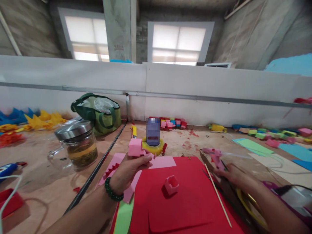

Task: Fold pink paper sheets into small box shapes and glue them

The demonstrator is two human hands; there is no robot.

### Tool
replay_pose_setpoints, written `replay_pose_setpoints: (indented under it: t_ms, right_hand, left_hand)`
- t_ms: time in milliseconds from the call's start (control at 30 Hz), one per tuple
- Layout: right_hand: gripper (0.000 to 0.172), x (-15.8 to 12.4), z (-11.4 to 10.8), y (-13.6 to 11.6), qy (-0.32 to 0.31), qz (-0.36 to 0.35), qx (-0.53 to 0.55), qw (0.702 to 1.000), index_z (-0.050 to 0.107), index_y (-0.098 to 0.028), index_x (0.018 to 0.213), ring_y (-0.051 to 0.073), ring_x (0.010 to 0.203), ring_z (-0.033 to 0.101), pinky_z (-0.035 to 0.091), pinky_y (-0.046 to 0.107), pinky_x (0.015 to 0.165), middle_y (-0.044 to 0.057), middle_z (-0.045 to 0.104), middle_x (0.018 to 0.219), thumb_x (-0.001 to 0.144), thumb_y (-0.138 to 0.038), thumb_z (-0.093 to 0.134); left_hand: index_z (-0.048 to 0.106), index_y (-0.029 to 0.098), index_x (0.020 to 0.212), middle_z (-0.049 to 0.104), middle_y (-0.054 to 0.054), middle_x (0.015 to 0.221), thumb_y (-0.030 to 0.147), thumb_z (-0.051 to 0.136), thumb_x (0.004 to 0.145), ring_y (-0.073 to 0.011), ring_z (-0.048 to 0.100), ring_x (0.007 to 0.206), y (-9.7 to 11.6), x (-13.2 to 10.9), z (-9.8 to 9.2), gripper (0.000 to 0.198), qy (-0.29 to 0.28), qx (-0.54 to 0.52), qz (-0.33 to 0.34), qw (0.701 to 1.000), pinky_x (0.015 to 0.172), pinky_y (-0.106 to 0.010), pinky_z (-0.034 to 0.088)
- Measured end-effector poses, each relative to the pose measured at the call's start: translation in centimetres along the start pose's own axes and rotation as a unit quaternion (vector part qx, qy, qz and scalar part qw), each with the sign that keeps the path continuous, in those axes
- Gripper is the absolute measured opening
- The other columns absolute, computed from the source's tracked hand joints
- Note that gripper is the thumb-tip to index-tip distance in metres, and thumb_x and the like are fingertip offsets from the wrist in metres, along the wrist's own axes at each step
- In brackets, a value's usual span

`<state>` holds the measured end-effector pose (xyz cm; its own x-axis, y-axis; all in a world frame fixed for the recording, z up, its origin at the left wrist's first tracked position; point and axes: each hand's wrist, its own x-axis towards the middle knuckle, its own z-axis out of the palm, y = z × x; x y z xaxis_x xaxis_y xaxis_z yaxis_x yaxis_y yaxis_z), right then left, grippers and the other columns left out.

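Note:
In my left hand (130, 167) is a small pink folded-paper box (135, 147), pinched between thumb and fingers above the sheets. My right hand (231, 175) is closed around the handle of a pink hot glue gun (215, 156), whose nozzle points left; part of the grip is hidden. A second pink paper piece (172, 185), hollow on top, sits on the red sheets (185, 208) between my hands. Beside it on the right lies a thin wooden stick (218, 195). Behind the sheets, a phone-like dark device (153, 131) stands in a yellow ring-shaped holder (156, 149).
A lidded glass mug of tea (81, 149) and a green bag (104, 113) stand at the left. Small coloured paper boxes (173, 123) line the back. Coloured sheets (253, 146) and a cable lie at the right. A red box (9, 203) sits at the lower left.

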<state>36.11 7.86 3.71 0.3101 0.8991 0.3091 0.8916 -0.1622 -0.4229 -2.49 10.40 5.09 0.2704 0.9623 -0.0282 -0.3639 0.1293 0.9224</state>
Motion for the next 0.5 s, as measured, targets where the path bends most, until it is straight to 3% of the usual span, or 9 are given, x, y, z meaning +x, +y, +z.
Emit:
replay_pose_setpoints:
  t_ms: [33, 67, 133, 267, 333, 500]
  right_hand:
    - [0.032, -1.2, -0.6, -0.5, -0.004, -0.001, -0.012, 1.0, 0.053, -0.026, 0.041, 0.021, 0.036, 0.054, 0.036, 0.031, 0.039, 0.003, 0.054, 0.041, 0.061, -0.041, 0.073]
    - [0.032, -2.7, -1.0, -1.3, -0.046, -0.027, -0.019, 0.998, 0.057, -0.029, 0.046, 0.021, 0.037, 0.055, 0.037, 0.032, 0.039, 0.004, 0.056, 0.042, 0.072, -0.045, 0.066]
    - [0.027, -6.0, -0.9, -3.9, -0.052, -0.038, 0.01, 0.998, 0.068, -0.026, 0.072, 0.023, 0.052, 0.065, 0.047, 0.033, 0.047, 0.007, 0.066, 0.058, 0.081, -0.049, 0.056]
    - [0.06, -11.2, 2.3, -10.7, -0.076, -0.062, 0.048, 0.994, 0.059, -0.017, 0.12, 0.028, 0.086, 0.069, 0.056, 0.039, 0.072, 0.013, 0.071, 0.099, 0.072, -0.053, 0.066]
    - [0.077, -12.0, 4.2, -13.0, -0.094, -0.085, 0.041, 0.991, 0.049, -0.014, 0.132, 0.032, 0.104, 0.063, 0.053, 0.044, 0.084, 0.017, 0.066, 0.114, 0.068, -0.052, 0.072]
    - [0.075, -11.5, 6.9, -14.7, -0.13, -0.087, 0.029, 0.987, 0.038, -0.011, 0.14, 0.032, 0.099, 0.062, 0.051, 0.046, 0.083, 0.017, 0.065, 0.107, 0.077, -0.038, 0.067]
  left_hand:
    - [0.066, 0.014, 0.086, 0.067, -0.001, 0.081, 0.027, 0.078, 0.069, -0.009, 0.059, 0.067, 0.0, 0.0, 0.0, 0.024, -0.003, 0.01, 0.007, 1.0, 0.062, -0.019, 0.049]
    - [0.066, 0.015, 0.087, 0.067, -0.001, 0.082, 0.028, 0.077, 0.07, -0.0091, 0.059, 0.068, 0.0, -0.1, 0.0, 0.024, -0.007, 0.023, 0.015, 1.0, 0.063, -0.019, 0.048]
    - [0.067, 0.016, 0.089, 0.068, -0.002, 0.086, 0.029, 0.075, 0.073, -0.0099, 0.06, 0.072, -0.2, -0.2, 0.0, 0.023, -0.014, 0.054, 0.037, 0.998, 0.065, -0.019, 0.047]
    - [0.067, 0.017, 0.09, 0.069, -0.003, 0.09, 0.03, 0.073, 0.076, -0.0138, 0.061, 0.084, -0.4, -0.5, 0.1, 0.019, -0.029, 0.109, 0.085, 0.99, 0.071, -0.022, 0.047]
    - [0.067, 0.017, 0.089, 0.069, -0.003, 0.089, 0.03, 0.073, 0.076, -0.0151, 0.061, 0.084, -0.5, -0.5, 0.0, 0.019, -0.034, 0.13, 0.096, 0.986, 0.074, -0.024, 0.047]
    - [0.067, 0.017, 0.088, 0.069, -0.003, 0.087, 0.031, 0.074, 0.074, -0.0168, 0.061, 0.086, -0.8, -0.1, -0.4, 0.021, -0.036, 0.188, 0.099, 0.976, 0.079, -0.027, 0.047]
